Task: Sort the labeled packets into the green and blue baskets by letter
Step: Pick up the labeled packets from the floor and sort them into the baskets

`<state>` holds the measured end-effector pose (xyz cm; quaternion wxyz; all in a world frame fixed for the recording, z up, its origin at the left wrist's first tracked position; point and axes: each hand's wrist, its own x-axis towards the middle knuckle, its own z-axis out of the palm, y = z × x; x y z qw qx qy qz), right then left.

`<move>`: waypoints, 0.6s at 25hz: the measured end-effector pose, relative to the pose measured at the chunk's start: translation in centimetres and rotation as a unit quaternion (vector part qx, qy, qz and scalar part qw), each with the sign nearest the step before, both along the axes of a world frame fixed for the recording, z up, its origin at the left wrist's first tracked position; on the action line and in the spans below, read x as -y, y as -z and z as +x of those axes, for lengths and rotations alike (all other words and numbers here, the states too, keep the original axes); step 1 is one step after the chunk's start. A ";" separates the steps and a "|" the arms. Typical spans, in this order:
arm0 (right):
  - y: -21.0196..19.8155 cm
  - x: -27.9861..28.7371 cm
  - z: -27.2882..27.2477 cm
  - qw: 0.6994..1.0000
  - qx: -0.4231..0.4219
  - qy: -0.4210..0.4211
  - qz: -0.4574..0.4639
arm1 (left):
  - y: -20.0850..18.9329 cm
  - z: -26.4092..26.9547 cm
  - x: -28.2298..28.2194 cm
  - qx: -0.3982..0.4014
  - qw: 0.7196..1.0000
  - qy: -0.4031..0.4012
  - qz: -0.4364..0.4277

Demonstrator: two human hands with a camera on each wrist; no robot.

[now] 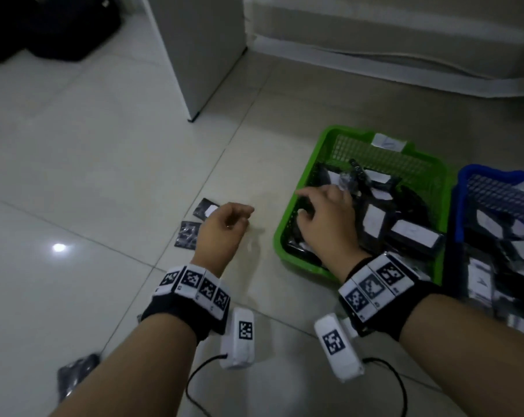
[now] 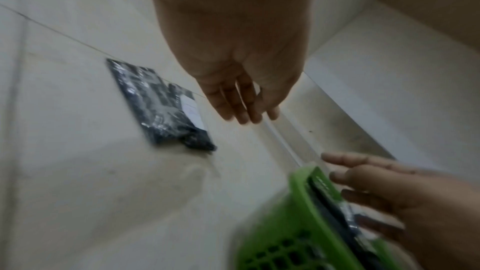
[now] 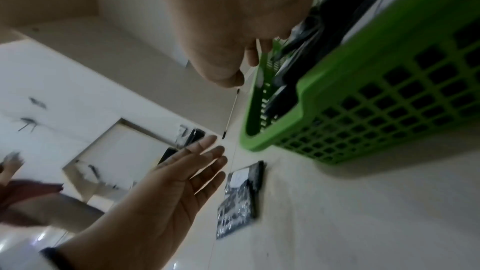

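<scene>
My left hand [image 1: 235,218] hovers over the tiled floor with relaxed fingers and holds nothing. Just beyond it lie two black packets, one with a white label [image 1: 207,208] and one showing plain black [image 1: 189,235]. In the left wrist view the fingers [image 2: 242,110] are straight beside the labeled packet [image 2: 161,106]. My right hand [image 1: 313,204] is spread over the near-left corner of the green basket [image 1: 284,233], above several labeled packets, gripping nothing. The blue basket [image 1: 465,188] stands to its right, also full of packets.
Another black packet [image 1: 75,373] lies on the floor at the lower left by my forearm. A white cabinet [image 1: 200,55] stands behind the bare tiles, a black bag [image 1: 50,25] at the far left, and a pale low ledge [image 1: 405,46] behind the baskets.
</scene>
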<state>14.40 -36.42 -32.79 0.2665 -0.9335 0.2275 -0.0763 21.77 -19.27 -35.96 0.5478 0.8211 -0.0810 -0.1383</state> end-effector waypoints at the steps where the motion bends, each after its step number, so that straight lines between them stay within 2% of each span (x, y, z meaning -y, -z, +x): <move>1: 0.2 -1.2 0.4 0.999 0.022 -0.047 -0.002 | 1.0 0.5 -1.9 0.047 0.995 -0.016 0.084; 3: 1.1 -3.8 1.7 0.988 0.046 -0.149 0.012 | 3.2 1.7 -5.4 0.122 0.962 -0.006 0.246; 4: 1.7 -5.1 2.6 0.980 0.031 -0.197 0.014 | 4.3 2.2 -7.0 0.129 0.943 0.024 0.304; 7: 3.7 -8.1 5.2 0.955 -0.090 -0.282 -0.013 | 5.6 2.4 -9.2 0.101 0.896 0.115 0.418; 9: 4.7 -9.1 6.7 0.939 -0.183 -0.289 -0.033 | 5.7 1.8 -9.4 0.120 0.879 0.124 0.445; 11: 5.4 -9.5 7.7 0.931 -0.231 -0.281 -0.038 | 5.7 1.0 -9.5 0.151 0.872 0.122 0.450; 13: 5.9 -9.6 7.9 0.934 -0.235 -0.266 -0.045 | 5.5 0.4 -10.0 0.173 0.878 0.117 0.430; 15: 6.4 -9.8 7.6 0.948 -0.194 -0.241 -0.080 | 4.4 0.2 -11.0 0.164 0.890 0.091 0.415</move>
